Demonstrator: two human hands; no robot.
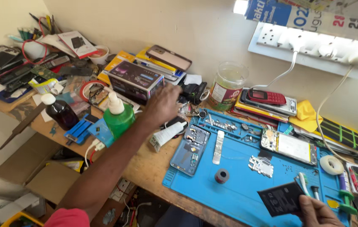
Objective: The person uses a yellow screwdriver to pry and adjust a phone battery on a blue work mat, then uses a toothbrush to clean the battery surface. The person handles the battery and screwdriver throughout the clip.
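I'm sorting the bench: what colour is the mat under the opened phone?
Bright blue; the mat shows best in the head view.

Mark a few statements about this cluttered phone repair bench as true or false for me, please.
1. The right hand holds a black flat battery. True.
2. The left hand rests on the blue mat. False: it reaches past the mat toward the clutter near the dark box.
3. A green bottle stands on the bench. True.
4. The red phone lies on the floor. False: it sits on top of a stack by the wall.
5. An opened phone lies on the mat. True.
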